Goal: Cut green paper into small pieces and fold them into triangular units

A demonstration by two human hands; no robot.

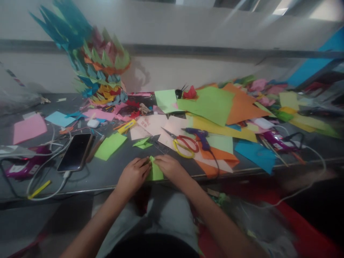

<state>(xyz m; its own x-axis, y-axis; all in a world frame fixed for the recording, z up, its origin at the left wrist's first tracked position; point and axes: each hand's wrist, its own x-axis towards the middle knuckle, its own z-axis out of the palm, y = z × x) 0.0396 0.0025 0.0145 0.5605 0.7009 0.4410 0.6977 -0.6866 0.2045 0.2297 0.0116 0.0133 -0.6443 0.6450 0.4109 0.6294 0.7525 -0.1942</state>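
Both hands meet over a small piece of light green paper (156, 172) at the table's front edge. My left hand (136, 172) has its fingers closed on the paper's left side. From the other side my right hand (170, 166) presses its fingers on the paper's upper edge. Just beyond them lies a folded green paper piece (143, 143). A flat green sheet (110, 146) rests left of that. To the right are scissors (185, 146) with red and yellow handles, and a blue glue gun (200, 136) with its cord trailing toward the front edge.
A phone (75, 152) with a white cable lies at the left, near a purple device (28, 165). A tall folded-paper model (103, 68) stands at the back left. Large green (209, 104) and orange sheets (243, 105) spread across the back. A blue sheet (255, 154) lies at the right.
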